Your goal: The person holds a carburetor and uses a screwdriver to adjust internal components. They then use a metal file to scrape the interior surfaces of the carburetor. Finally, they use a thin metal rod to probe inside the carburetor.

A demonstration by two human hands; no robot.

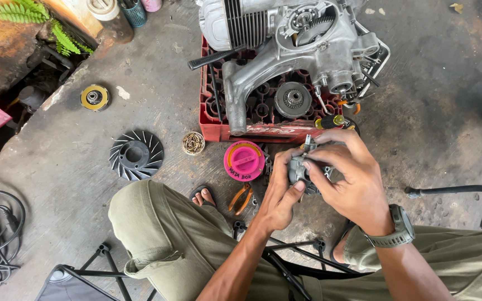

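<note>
Head view, centre right of the frame: both hands grip a small grey metal carburettor (301, 166) above the concrete floor (436, 111). The left hand (279, 195) cups it from below and the left, fingers closed around its body. The right hand (350, 175), a dark watch (398, 227) on its wrist, wraps over it from the right, fingertips pressed on top. Just left of them lies a round pink lid (244, 160), with orange-handled pliers (241, 198) below it. Above, a grey engine casing (294, 39) rests on a red plastic crate (224, 120). A black fan wheel (136, 154) lies further left.
</note>
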